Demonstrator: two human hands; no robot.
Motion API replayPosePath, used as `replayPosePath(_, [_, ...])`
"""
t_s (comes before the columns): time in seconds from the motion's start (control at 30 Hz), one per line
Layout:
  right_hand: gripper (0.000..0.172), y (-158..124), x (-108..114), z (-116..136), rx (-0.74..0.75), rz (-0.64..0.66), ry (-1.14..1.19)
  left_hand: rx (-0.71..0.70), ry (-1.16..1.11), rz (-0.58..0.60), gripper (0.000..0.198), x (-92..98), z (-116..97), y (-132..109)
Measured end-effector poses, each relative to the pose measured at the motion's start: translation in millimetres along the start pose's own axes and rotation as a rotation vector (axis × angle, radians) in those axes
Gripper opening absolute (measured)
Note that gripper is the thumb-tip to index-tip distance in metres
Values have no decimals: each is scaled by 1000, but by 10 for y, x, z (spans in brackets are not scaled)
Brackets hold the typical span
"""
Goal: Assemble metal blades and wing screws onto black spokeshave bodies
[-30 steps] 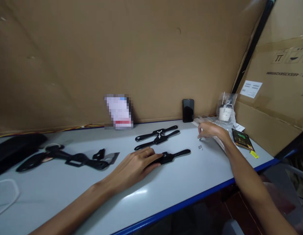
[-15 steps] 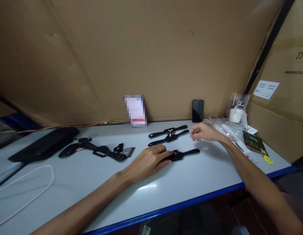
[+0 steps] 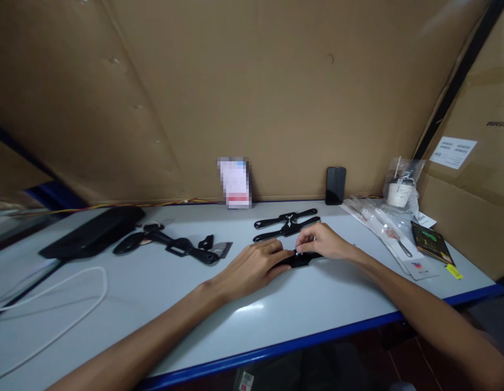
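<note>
While left hand holds black tool | right hand pinches tiny silver piece | upside-down carton print: "265MM"

Pale grey surface, blue front edge. Left: black case, white cable, black handled tool, metal blade. Middle: two black two-handled tools side by side; third black tool nearer front, partly hidden. Right: upright black phone, plastic packets, bagged white cup, dark packet, yellow tag.

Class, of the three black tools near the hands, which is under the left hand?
The front tool, nearest the camera: the left hand covers its left end. The other two tools lie together farther back.
</note>
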State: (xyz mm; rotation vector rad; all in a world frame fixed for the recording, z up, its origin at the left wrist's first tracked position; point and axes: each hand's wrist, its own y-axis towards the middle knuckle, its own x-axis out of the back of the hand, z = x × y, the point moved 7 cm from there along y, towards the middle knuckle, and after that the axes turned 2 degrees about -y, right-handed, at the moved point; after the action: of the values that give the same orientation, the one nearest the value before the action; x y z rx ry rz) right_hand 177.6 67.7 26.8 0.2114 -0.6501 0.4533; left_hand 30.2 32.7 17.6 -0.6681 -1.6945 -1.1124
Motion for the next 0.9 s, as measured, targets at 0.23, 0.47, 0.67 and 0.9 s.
replayPosePath(0.23, [9, -62, -40, 71, -32, -98, -151, 18, -19, -7, 29, -10, 21, -3])
replayPosePath(0.47, [12, -59, -91, 55, -54, -112, -248, 117, -68, -10, 26, -8, 75, 1])
replayPosePath(0.67, [16, -100, -101, 125, 7, -148, -518, 135, -113, -31, 24, 11, 94, -3])
replayPosePath(0.9, [19, -160, -117, 189, 133, -99, -616, 158, -112, -9, 21, -12, 121, -2])
